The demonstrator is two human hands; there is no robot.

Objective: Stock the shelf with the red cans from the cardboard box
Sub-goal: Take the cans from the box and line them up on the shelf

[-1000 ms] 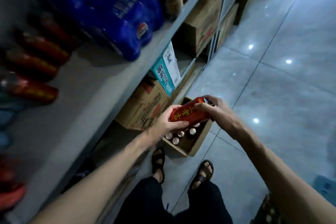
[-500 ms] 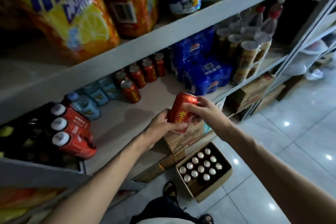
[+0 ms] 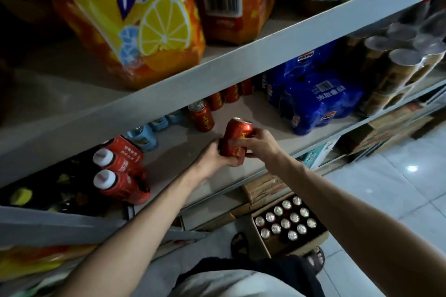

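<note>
Placement is the step in hand: left hand (image 3: 217,157) and right hand (image 3: 262,143), fingers curled round a red cylindrical metal can (image 3: 237,137), hold it tilted over the grey shelf (image 3: 254,106), next calling for seating it upright beside the shelved red cans (image 3: 202,118).

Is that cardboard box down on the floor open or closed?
Open. The cardboard box shows rows of silver can tops from above, with no flap over them.
</note>
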